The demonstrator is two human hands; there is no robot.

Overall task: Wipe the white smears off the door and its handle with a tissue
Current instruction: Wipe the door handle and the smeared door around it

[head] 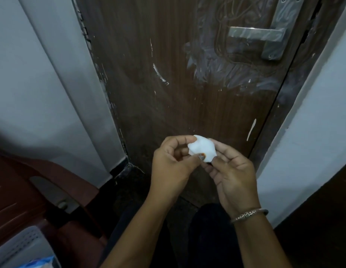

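Seemingly midway through the job, a person holds a crumpled white tissue (202, 148) in front of a dark wooden door (141, 55), seen from the head camera. The wad sits just below centre, toward 6 o'clock. The left hand (173, 165) pinches it between thumb and forefinger, while the right hand (232, 175) has its fingers (213, 172) curled round the tissue from behind and below. A metal bangle (249, 214) circles the right wrist. The tissue is off the door and appears to be getting refolded for a cleaner face.

Most of the work looks undone. Broad white smears (212, 60) cloud the panel at 1 o'clock, spreading around and below the metal handle (257, 34), which itself carries a whitish film. A curved streak (158, 73) marks the wood near 12 o'clock, and a longer drip (251, 129) runs by the door's edge at 3 o'clock. Fine flecks dot the panel between them.

Pale walls (33, 74) flank the door on both sides. A reddish-brown plastic chair (33, 190) stands at 8 o'clock, and a grey basket (19, 246) with a blue-and-white pack sits at 7 o'clock. The floor (129, 186) is dark.
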